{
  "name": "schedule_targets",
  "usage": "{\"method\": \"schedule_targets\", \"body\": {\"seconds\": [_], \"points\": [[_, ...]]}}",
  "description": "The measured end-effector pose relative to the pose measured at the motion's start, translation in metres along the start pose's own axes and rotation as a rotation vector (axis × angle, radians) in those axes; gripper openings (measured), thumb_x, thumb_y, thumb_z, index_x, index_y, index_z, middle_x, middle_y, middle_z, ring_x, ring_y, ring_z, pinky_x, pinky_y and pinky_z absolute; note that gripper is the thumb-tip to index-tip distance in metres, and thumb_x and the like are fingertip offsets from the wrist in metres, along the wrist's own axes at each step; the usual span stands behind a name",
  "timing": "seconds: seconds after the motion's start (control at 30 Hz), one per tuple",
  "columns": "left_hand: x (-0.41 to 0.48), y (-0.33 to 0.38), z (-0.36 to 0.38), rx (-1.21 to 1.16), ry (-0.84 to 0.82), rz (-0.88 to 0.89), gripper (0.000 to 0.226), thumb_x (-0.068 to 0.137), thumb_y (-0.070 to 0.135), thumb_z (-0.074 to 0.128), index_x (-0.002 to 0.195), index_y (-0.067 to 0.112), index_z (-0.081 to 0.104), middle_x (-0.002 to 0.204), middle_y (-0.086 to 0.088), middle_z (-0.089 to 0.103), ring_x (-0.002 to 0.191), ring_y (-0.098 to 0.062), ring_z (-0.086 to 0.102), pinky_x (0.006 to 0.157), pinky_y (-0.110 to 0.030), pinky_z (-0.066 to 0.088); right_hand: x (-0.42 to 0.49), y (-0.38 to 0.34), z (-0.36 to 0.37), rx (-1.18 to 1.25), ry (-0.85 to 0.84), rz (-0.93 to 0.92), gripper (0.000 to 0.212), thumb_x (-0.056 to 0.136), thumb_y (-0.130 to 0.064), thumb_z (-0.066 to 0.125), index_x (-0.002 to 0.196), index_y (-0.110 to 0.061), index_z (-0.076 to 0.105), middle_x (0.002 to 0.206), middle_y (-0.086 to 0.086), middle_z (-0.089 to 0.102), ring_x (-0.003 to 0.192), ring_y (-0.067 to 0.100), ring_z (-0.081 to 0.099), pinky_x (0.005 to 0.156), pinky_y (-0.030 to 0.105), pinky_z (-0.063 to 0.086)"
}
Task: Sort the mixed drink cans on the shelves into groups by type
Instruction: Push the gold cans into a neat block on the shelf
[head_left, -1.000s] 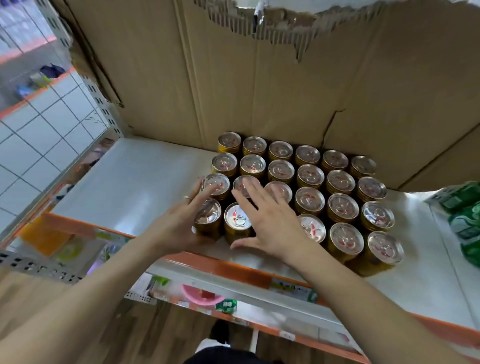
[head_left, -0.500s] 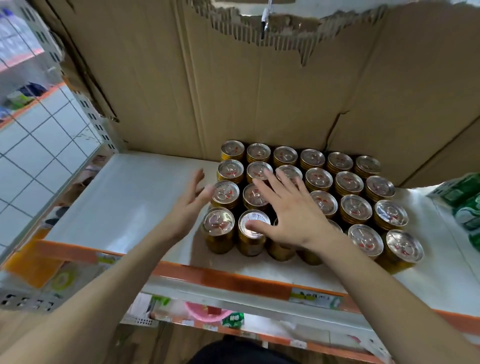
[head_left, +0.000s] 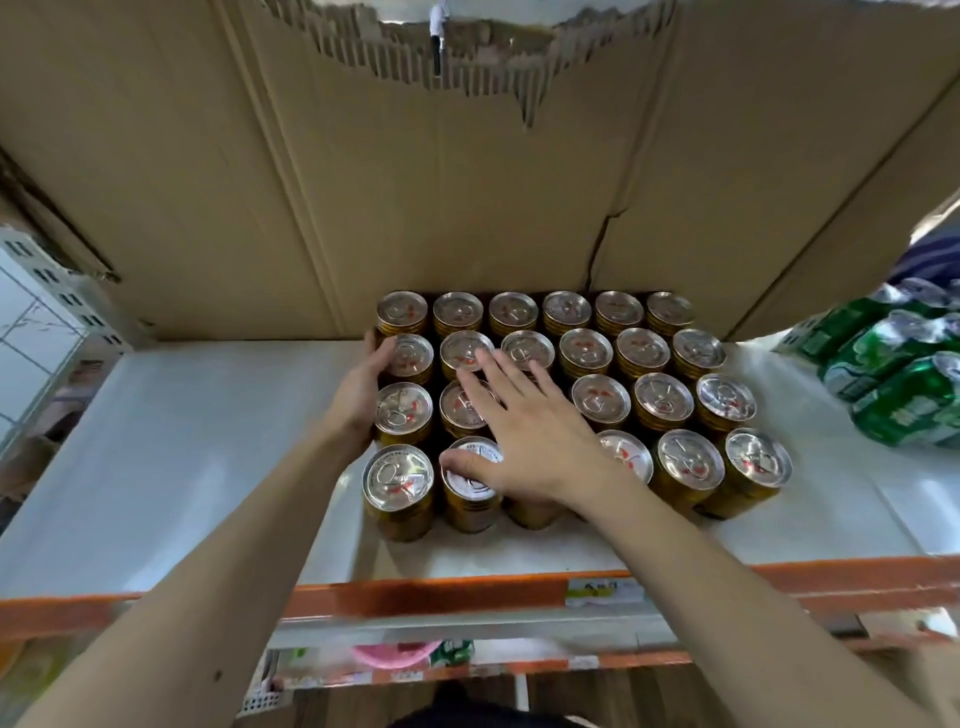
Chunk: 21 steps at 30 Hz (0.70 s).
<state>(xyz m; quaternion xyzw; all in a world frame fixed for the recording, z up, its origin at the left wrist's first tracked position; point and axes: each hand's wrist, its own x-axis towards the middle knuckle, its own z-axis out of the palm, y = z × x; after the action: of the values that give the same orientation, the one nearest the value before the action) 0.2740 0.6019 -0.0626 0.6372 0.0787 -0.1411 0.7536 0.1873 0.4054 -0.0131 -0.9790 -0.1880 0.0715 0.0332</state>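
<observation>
On the shelf (head_left: 208, 441), our left hand (head_left: 358, 389) presses flat against the side of the gold cans (head_left: 660, 400) while our right hand (head_left: 530, 431) lies spread, fingers straight, across their tops.

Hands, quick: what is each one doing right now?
Left hand: open, pressed flat against the left side of the gold cans.
Right hand: open, fingers spread, resting on the can tops.

– What stands on the shelf?
– Gold cans (head_left: 602, 400) with silver tops, all upright, packed touching in four rows (back row against the cardboard).
– Other kinds?
– Green cans (head_left: 904, 379), far right.
</observation>
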Motion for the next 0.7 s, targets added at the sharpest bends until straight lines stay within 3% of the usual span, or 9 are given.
{"method": "schedule_targets", "body": {"seconds": [0.07,0.13,0.17,0.23,0.33,0.47,0.57,0.7], "points": [[-0.004,0.004,-0.001,0.041,0.006,0.001,0.076,0.094,0.057,0.051,0.157,0.024,0.023,0.151,-0.002,0.046,0.135,-0.019,0.047,0.113,-0.041,0.037,0.0,0.0,-0.002,0.019,0.008,-0.002,0.099,0.078,-0.083,0.007,0.158,-0.026,-0.006,0.165,0.002,-0.015,0.151,0.014,-0.018,0.123,0.044,-0.007],[-0.01,0.008,-0.003,0.15,0.033,0.004,0.105,0.072,0.086,0.049,0.153,0.021,0.035,0.151,-0.004,0.047,0.138,-0.02,0.045,0.117,-0.047,0.032,-0.005,-0.001,-0.005,0.059,0.049,-0.016,0.095,0.081,-0.082,0.01,0.158,-0.028,-0.001,0.166,0.0,-0.01,0.151,0.012,-0.016,0.123,0.044,-0.008],[-0.018,0.013,-0.002,0.225,0.077,0.035,0.11,0.067,0.09,0.042,0.151,0.019,0.038,0.151,-0.004,0.046,0.139,-0.02,0.043,0.117,-0.047,0.032,-0.011,0.0,-0.006,0.082,0.09,-0.028,0.093,0.083,-0.082,0.013,0.159,-0.028,0.003,0.166,-0.001,-0.007,0.152,0.012,-0.013,0.123,0.045,-0.007],[-0.041,0.024,0.002,0.378,0.142,0.168,0.103,0.073,0.083,0.032,0.154,0.021,0.031,0.156,-0.002,0.039,0.142,-0.017,0.036,0.117,-0.044,0.031,-0.029,0.006,-0.008,0.111,0.187,-0.051,0.09,0.085,-0.081,0.022,0.158,-0.028,0.012,0.167,-0.002,-0.001,0.153,0.013,-0.008,0.123,0.048,-0.006],[-0.09,0.032,0.013,0.74,0.016,0.448,0.09,0.081,0.074,0.038,0.156,0.026,0.024,0.159,0.003,0.031,0.143,-0.013,0.03,0.117,-0.037,0.026,-0.069,0.032,-0.009,-0.007,0.194,-0.055,0.097,0.08,-0.086,0.031,0.158,-0.032,0.011,0.167,-0.004,-0.005,0.152,0.016,-0.013,0.12,0.053,-0.01],[-0.131,0.006,0.05,1.499,-0.124,0.838,0.094,0.078,0.089,0.032,0.154,0.033,0.03,0.161,0.001,0.029,0.148,-0.032,0.025,0.117,-0.059,0.021,-0.103,0.08,-0.006,-0.143,0.102,0.003,0.111,0.069,-0.095,0.033,0.158,-0.035,0.002,0.166,-0.003,-0.008,0.152,0.022,-0.012,0.119,0.057,-0.005],[-0.124,-0.013,0.076,1.749,-0.174,0.816,0.098,0.076,0.09,0.037,0.156,0.035,0.022,0.163,-0.004,0.024,0.147,-0.04,0.025,0.115,-0.064,0.019,-0.097,0.094,-0.002,-0.151,0.008,-0.016,0.116,0.067,-0.093,0.036,0.157,-0.032,-0.004,0.166,-0.002,-0.009,0.153,0.022,-0.01,0.122,0.056,0.003],[-0.118,-0.019,0.081,1.861,-0.162,0.785,0.093,0.073,0.077,0.06,0.153,0.035,0.033,0.161,-0.006,0.031,0.142,-0.041,0.036,0.112,-0.064,0.021,-0.082,0.097,-0.005,-0.106,-0.075,-0.042,0.122,0.061,-0.088,0.04,0.156,-0.029,-0.009,0.165,-0.005,-0.013,0.151,0.018,-0.016,0.123,0.051,0.001]]}}
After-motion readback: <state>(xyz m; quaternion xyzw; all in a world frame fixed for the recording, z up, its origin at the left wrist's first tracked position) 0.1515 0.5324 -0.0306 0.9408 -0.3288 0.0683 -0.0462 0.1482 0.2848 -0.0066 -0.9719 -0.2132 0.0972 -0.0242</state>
